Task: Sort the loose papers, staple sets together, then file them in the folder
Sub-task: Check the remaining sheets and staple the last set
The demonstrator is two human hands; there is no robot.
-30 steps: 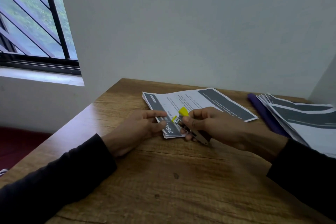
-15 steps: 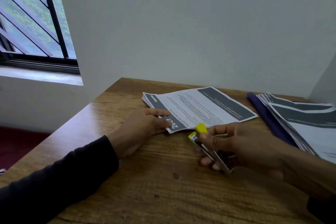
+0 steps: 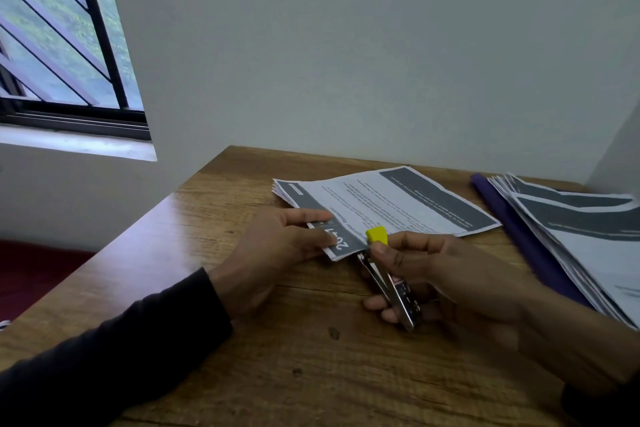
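A right hand curls around a metal stapler, thumb near its yellow tip, fingers wrapped under the body. The stapler's nose sits at the near corner of a paper set, just touching or slipping over the edge; which, the view does not settle. A left hand pinches that same corner from the other side, thumb on top of the dark printed band, fingers beneath, lifting it slightly off the table. The rest of the set lies flat on the wooden surface, fanned a little at its far left edge, with grey header bars and lines of small text facing up. To the right, well apart from the set, a thicker stack of printed sheets rests on a purple folder, whose edge shows along the stack's left side. Dark sleeves cover both forearms. A barred window stands at upper left, beside a plain pale wall.
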